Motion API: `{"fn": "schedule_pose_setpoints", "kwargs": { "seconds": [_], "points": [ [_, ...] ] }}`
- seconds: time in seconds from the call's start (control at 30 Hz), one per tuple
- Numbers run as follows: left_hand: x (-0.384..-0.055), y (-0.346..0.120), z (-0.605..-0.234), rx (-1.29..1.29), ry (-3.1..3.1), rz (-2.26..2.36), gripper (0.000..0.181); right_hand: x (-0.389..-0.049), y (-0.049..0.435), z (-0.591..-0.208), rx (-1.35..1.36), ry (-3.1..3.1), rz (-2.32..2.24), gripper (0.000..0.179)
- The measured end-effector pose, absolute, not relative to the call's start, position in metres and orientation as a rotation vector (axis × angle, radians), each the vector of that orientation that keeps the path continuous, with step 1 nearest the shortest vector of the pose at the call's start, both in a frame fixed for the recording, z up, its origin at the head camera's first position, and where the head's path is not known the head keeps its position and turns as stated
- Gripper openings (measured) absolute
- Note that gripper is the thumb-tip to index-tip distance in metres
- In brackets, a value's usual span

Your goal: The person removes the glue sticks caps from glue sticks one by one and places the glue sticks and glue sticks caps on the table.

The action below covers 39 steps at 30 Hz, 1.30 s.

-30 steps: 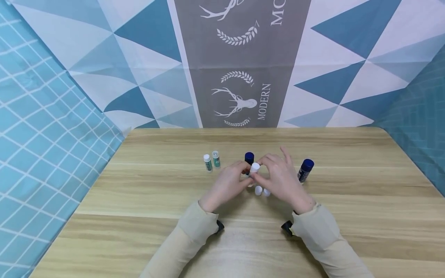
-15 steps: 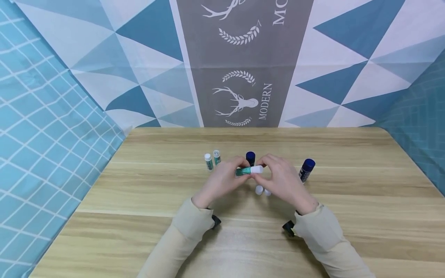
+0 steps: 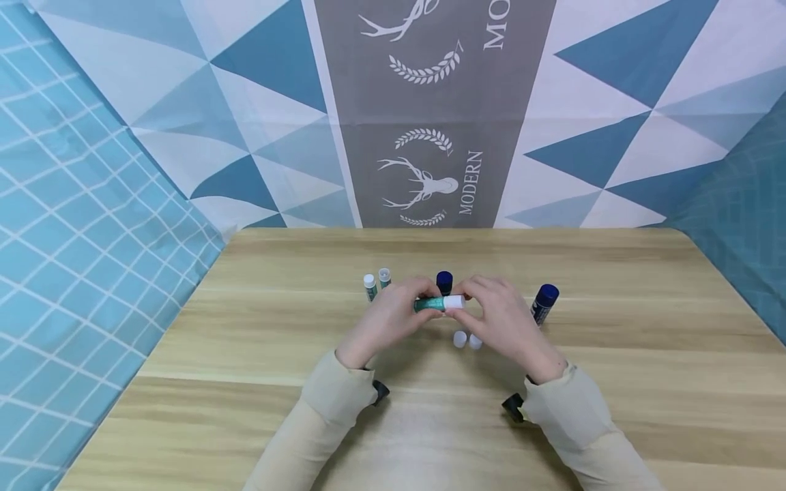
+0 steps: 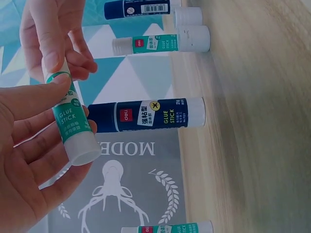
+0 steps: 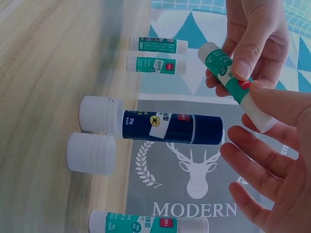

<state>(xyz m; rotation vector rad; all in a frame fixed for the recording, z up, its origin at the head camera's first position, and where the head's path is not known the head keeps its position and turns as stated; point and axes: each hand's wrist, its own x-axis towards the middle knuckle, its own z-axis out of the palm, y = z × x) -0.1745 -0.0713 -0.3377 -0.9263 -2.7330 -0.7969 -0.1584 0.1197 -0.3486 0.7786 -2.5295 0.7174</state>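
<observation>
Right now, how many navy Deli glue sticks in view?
2. First navy Deli glue stick stands beyond the held green Deli glue stick; second navy Deli glue stick stands to the right of the right hand. Others may be hidden.

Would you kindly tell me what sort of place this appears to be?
It looks like an indoor tabletop workspace, perhaps a staged one: a wood-grain table with a patterned, cloth-like backdrop behind it, where the left hand and right hand hold a glue stick.
</observation>
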Motion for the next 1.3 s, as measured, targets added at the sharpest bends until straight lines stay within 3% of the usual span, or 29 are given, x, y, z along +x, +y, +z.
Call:
{"fn": "schedule_pose_setpoints", "kwargs": {
  "seconds": [1.3],
  "points": [
    [-0.1796, -0.0778, -0.3395, -0.914, -2.777, -0.880, 0.016, -0.1580, 0.1215, -0.3511, 0.774, -2.464, 0.644, 0.024]
  ]
}}
